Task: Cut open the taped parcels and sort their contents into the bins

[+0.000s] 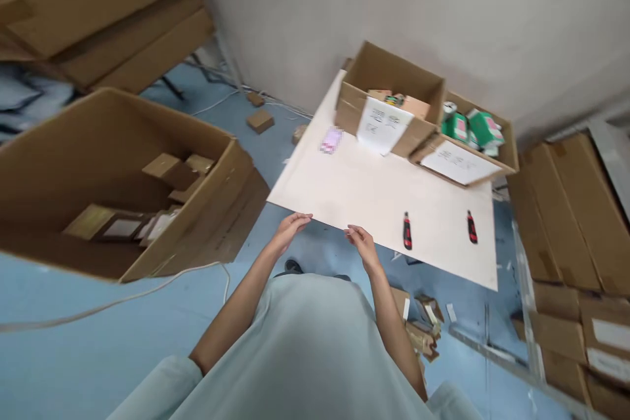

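Observation:
My left hand [291, 230] is at the front edge of the white table [359, 184], its fingers loosely stretched and holding nothing. To its right, my right hand [361, 240] is at the same edge, fingers apart and bent a little, with nothing in them. On the tabletop right of my hands lie a red and black tool [407, 231] and a second similar tool [472, 228]. A blurred pink item [331, 140] lies near the left edge. Two cartons stand at the back: one open box [348, 108] with small packages, and another [509, 144] holding green and white boxes.
A large open carton [211, 223] with smaller boxes inside stands on the floor at left. A white cable [147, 293] runs beside it. Stacked cartons [566, 210] line the right side. Small boxes and scraps [423, 335] lie on the floor below the table.

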A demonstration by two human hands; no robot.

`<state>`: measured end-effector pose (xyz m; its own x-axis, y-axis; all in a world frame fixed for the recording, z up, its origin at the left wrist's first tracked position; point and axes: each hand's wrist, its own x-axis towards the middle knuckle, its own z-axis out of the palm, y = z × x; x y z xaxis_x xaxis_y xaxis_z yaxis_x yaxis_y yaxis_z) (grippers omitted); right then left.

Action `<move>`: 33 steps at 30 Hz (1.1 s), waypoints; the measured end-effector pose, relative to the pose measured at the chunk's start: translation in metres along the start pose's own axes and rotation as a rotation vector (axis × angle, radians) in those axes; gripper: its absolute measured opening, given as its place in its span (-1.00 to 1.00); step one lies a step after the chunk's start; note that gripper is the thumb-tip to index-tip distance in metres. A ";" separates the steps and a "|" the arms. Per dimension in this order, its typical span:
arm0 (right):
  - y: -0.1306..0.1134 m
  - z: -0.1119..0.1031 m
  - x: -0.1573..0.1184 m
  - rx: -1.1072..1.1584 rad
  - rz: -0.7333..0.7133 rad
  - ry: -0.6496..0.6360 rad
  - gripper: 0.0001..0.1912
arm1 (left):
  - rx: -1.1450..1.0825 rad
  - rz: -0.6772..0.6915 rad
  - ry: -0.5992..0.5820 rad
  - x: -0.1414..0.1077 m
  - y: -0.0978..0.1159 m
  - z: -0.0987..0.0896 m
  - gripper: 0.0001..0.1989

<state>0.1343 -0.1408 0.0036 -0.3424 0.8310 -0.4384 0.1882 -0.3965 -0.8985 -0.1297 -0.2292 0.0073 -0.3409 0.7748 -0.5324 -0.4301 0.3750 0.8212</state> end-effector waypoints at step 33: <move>-0.021 0.590 0.214 -0.674 0.237 -1.037 -0.67 | -0.708 -0.085 1.073 0.002 0.013 -0.422 -0.59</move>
<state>-0.4856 -0.1848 -0.0830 -0.7390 -0.0507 -0.6718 0.6707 0.0384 -0.7407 -0.4886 -0.4375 -0.0692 -0.6466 -0.1569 -0.7465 -0.7186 -0.2031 0.6651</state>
